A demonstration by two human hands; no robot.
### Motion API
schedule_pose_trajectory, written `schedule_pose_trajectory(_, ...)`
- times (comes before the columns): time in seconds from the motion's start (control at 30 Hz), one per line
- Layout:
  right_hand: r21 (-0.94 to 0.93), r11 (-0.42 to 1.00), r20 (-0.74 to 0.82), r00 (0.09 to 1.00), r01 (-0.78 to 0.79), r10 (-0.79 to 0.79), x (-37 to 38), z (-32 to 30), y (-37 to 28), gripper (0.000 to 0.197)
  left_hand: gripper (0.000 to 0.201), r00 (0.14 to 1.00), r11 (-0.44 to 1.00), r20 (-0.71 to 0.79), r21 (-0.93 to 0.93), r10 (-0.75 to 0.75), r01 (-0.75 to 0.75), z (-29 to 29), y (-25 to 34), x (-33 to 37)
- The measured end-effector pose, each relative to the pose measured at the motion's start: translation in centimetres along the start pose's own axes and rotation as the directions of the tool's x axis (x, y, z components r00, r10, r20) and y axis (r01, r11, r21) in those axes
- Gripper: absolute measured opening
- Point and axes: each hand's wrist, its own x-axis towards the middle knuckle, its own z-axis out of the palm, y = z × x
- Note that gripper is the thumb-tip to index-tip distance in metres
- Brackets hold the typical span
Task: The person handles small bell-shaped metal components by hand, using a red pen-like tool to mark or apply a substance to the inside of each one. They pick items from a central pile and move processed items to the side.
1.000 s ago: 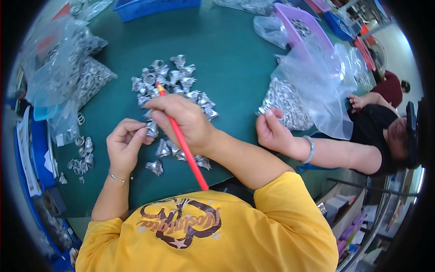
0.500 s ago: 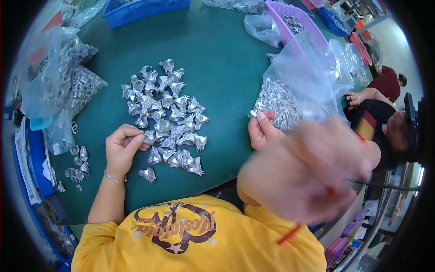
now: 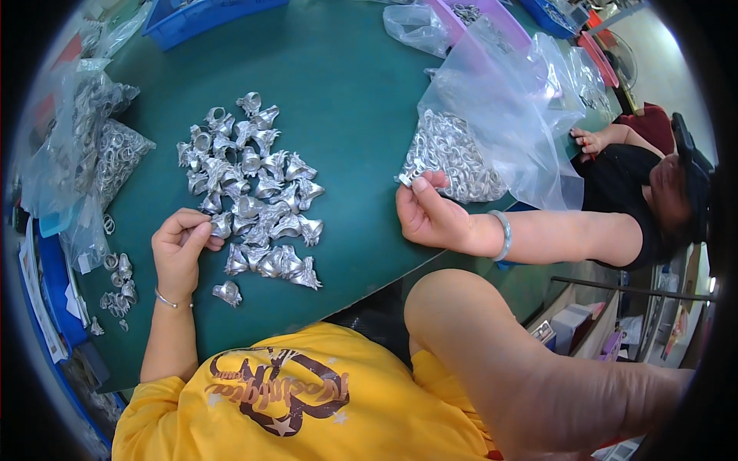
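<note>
My left hand is closed at the near left edge of a group of chunky silver-coloured metal rings, thumb and fingers pinching one ring. A single chunky ring lies apart, below the group. My right arm is bent, its forearm running to the lower right rim; the hand itself is out of view. Across from me, a co-worker's hand with a pale bangle holds a small silver-coloured metal piece against a clear bag of rings.
Plastic bags of rings crowd the left side of the green table, with smaller loose rings below them. A blue tray and a purple basket stand at the far side. The co-worker sits at right.
My right hand, blurred in front of the camera before, has gone out past the lower right rim. The view has shifted, uncovering the co-worker's forearm. My left hand keeps its pinch on a ring.
</note>
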Motion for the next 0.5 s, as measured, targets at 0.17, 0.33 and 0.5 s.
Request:
schedule_pose_trajectory(0.17, -0.057, 0.998, 0.026, 1.0, -0.001, 0.003, 0.5, 0.0, 0.2, 0.017, 0.005, 1.0, 1.0, -0.006, 0.002, 0.004, -0.004, 0.0, -0.2, 0.0)
schedule_pose_trajectory(0.33, -0.086, 0.996, 0.024, 1.0, 0.011, -0.009, 0.4, -0.2, -0.3, 0.017, 0.006, 1.0, 1.0, -0.002, -0.012, -0.001, 0.001, -0.1, -0.2, 0.0)
schedule_pose_trajectory(0.5, -0.101, 0.995, 0.029, 0.999, 0.015, -0.013, 0.6, -0.2, -0.8, 0.017, 0.006, 1.0, 1.0, 0.001, -0.017, -0.006, 0.006, -0.2, -0.3, 0.0)
